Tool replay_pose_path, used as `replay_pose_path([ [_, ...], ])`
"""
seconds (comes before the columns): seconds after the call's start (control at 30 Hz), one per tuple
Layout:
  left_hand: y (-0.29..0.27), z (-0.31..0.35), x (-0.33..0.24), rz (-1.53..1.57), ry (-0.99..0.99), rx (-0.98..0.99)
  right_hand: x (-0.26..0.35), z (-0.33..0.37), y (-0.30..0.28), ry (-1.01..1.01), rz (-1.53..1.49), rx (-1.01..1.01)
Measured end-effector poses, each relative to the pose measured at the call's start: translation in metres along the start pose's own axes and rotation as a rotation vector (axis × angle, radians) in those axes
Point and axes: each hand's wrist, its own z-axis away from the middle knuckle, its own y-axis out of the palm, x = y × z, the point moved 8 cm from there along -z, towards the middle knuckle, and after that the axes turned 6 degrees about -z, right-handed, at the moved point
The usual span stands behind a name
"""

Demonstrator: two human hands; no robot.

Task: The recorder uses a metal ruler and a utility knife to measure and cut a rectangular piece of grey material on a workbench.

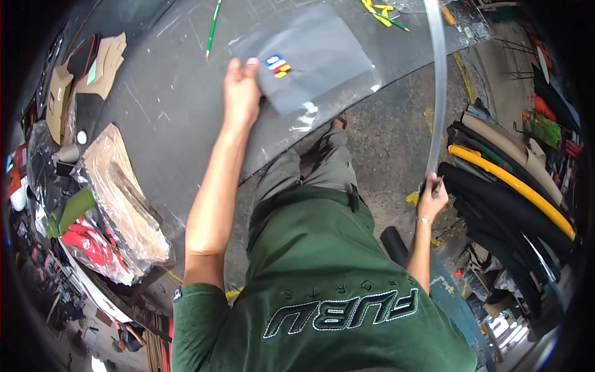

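Note:
My left hand [243, 93] is at the left edge of a grey, see-through plastic sheet [328, 56], its fingers and thumb closed on that edge. The sheet is slightly blurred and lies over the dark tabletop, partly past a small blue, white, red and yellow patch [277, 65] near my thumb. Low on the right, away from the table, my right hand [432, 199] grips the bottom end of a long, pale, ruler-like strip [439, 87]. The strip rises past the table's right end. A short dark slim tool [439, 185] also shows in that hand; its kind is unclear.
The dark table [167, 80] carries a green pencil [214, 28], yellow scraps [379, 12] and another green pencil [400, 25]. Brown sheets in plastic [118, 186] lie at the left. Rolls of material, one yellow [514, 186], are stacked at the right. A person [129, 338] is far lower left.

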Motion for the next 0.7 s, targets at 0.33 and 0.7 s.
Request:
replay_pose_path([
  [0.33, 0.003, 0.048, -0.043, -0.754, 0.618, 0.029, 0.117, 0.052, 0.135, -0.030, -0.381, 0.368],
  [0.7, 0.062, 0.072, -0.015, -1.092, 1.106, 0.419, 0.111, 0.022, 0.149, 0.129, -0.370, 0.307],
])
